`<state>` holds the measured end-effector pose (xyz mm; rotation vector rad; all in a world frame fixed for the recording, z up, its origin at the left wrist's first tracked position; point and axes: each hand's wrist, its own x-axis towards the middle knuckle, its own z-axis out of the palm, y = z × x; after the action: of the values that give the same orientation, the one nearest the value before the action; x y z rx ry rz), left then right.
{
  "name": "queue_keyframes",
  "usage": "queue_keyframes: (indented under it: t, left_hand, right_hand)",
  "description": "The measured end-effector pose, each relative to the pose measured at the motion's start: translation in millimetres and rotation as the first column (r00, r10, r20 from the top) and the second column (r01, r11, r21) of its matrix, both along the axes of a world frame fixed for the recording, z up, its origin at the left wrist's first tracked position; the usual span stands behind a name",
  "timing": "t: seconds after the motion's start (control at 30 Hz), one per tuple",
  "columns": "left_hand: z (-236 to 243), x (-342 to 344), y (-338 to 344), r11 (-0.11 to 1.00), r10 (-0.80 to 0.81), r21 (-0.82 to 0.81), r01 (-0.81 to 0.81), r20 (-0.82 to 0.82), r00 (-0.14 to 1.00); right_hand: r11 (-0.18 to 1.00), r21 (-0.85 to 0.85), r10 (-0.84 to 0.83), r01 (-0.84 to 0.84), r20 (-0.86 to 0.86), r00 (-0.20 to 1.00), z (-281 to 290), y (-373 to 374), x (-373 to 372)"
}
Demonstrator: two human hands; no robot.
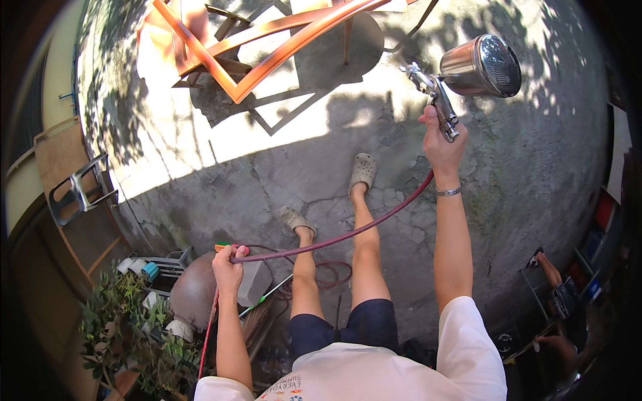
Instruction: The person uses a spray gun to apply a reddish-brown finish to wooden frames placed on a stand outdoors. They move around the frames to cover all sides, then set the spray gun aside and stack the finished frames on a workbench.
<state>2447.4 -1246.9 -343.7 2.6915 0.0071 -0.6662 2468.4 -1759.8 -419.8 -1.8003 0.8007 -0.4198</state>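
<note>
Spray gun (438, 100) of polished metal, carried in the right hand (443, 148) at the upper right of the view. The right fingers close around its grip; whether any finger presses the trigger cannot be told. The left hand (228, 267), likewise curled closed, grasps the dark red hose (361, 231), which sags in a smooth arc across the legs toward the right wrist. The angular frame (271, 65), apparently wooden, is situated ahead and to the left, well apart from the gun. Its visible faces bear a glossy orange-brown finish; judged from this, coating seems well advanced, though hidden faces may be left to cover, and no spray mist is discernible. Note the contrast of materials: the gun's cup (461, 70) is a mirror-bright cylinder with a domed end; the frame's slender bars meet in a sharp V; the concrete floor (321, 144) is rough, cracked and dappled with leaf shadow. Perforated beige clogs (363, 171) rest upon it.
</note>
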Motion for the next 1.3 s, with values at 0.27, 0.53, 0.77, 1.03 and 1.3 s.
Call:
queue_keyframes:
  t: [0.27,0.53,0.77,1.03,1.3]
  left_hand:
    - [29.6,-17.2,93.8,0.996,-0.046,0.079,0.035,0.139,0.989]
    - [48.2,-37.3,148.8,0.992,-0.026,0.127,0.002,0.183,0.983]
    - [43.9,-36.9,133.6,0.992,-0.048,0.121,0.027,0.174,0.984]
    - [28.7,-16.6,45.4,0.999,-0.037,0.004,0.037,0.135,0.990]
    - [0.7,-3.8,-40.6,0.979,-0.048,-0.188,0.073,0.135,0.990]
  right_hand:
    - [0.979,0.017,0.202,-0.203,0.049,0.978,22.5,130.1,-16.0]
    - [0.899,0.143,0.409,-0.415,0.069,0.910,43.1,224.8,-27.8]
    - [0.887,0.089,0.446,-0.453,0.087,0.891,39.3,232.4,-10.2]
    - [0.996,-0.036,0.089,-0.088,0.035,0.995,-8.2,86.4,34.4]
    - [0.972,-0.198,-0.126,0.126,0.012,0.992,-25.5,-61.0,63.3]
